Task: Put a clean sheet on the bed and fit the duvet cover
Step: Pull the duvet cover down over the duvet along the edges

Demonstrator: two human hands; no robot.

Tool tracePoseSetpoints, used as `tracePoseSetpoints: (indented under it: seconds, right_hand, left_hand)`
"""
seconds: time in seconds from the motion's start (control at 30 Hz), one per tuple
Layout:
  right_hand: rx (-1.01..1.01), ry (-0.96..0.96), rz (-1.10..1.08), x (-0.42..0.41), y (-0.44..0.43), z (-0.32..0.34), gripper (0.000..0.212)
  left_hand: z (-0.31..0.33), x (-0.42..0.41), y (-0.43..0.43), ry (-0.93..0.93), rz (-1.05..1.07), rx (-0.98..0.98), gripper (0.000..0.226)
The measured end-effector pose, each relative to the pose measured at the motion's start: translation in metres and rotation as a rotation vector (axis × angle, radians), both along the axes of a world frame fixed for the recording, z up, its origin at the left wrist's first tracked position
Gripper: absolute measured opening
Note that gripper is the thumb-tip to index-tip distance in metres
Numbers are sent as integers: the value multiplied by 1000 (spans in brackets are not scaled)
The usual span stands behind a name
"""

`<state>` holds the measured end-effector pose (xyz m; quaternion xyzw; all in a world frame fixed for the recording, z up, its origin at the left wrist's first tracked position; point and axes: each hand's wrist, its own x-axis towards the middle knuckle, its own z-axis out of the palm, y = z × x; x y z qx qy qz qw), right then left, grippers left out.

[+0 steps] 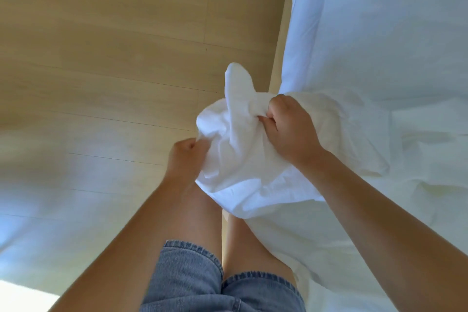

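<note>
I stand at the left side of the bed (379, 33), which is covered in white cloth. A bunched corner of white fabric (235, 139) hangs off the bed's edge in front of my legs; whether it is the sheet or the duvet cover I cannot tell. My left hand (186, 159) grips the lower left edge of this bunch with curled fingers. My right hand (288, 129) clutches its upper right part, knuckles up. One fold of the cloth sticks up above both hands. More rumpled, creamier fabric (354, 139) lies on the bed just right of my right hand.
Pale wooden floor (114, 58) fills the left half of the view, with bright sunlit patches at the lower left. The bed's light side edge (281, 33) runs up the middle. My bare legs and denim shorts (192, 281) are below the hands.
</note>
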<state>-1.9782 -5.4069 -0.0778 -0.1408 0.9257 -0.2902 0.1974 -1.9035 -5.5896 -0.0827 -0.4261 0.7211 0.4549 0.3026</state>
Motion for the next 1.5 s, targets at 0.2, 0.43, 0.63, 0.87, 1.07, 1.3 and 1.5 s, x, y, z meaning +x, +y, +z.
tracePoseSetpoints:
  seconds: [0.2, 0.43, 0.63, 0.87, 1.07, 1.3, 1.5]
  right_hand:
    - [-15, 0, -87, -1, 3, -8, 21]
    - [-109, -147, -230, 2, 4, -14, 35]
    - [43, -101, 120, 4, 7, -20, 62]
    - [37, -4, 522, 15, 7, -34, 21]
    - [-2, 97, 575, 24, 14, -24, 22]
    - [-42, 114, 685, 31, 41, 7, 27]
    - [30, 73, 603, 17, 46, 7, 22]
  left_hand:
    - [9, -16, 16, 91, 201, 118, 26]
    - [5, -48, 25, 105, 245, 226, 37]
    - [3, -18, 33, -88, 710, -1, 37]
    - [-13, 69, 33, -84, 693, -137, 22]
    - [-31, 121, 26, -301, -382, -103, 61]
    - [-3, 72, 28, 187, -405, -277, 73]
    - [-14, 42, 28, 404, -563, -171, 41]
